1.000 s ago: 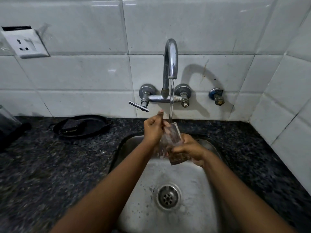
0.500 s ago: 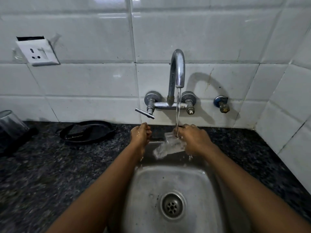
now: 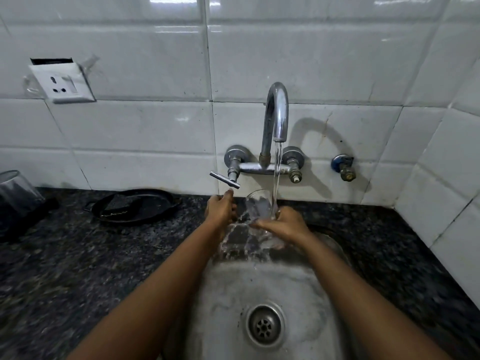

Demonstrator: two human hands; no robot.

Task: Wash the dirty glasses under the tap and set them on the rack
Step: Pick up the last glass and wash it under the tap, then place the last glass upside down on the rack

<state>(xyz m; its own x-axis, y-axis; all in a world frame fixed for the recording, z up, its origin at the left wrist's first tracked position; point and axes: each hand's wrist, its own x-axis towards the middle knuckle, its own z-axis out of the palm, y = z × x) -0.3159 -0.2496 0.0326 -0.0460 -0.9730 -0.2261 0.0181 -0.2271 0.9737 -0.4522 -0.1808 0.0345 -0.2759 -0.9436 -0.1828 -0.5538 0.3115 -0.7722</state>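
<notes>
Both hands are up at the back of the sink (image 3: 298, 287) right now. A second ago the left hand (image 3: 220, 210) was at the glass (image 3: 259, 207), fingers at the mouth while the right one tilted it; now it's let go and sits just left of it, fingers loosely curled around nothing, up near the tap handle (image 3: 224, 179). Can't tell if it's touching the handle, looks just short of it.

Right hand (image 3: 281, 224) has its fingers wrapped round the lower part of the glass. The glass has gone from lying nearly sideways half a second back to standing more upright, mouth up, right under the spout of the tap (image 3: 276, 118). The water stream (image 3: 276, 178) is running straight into it and splashing out over both hands into the basin.

So I'd say the scrubbing bit is over and this is the rinse. My guess is the left hand is heading for the handle to shut things off. Another glass (image 3: 18, 193) sits upside down on the counter (image 3: 78, 255), far off past the left hand. No rack in view.
</notes>
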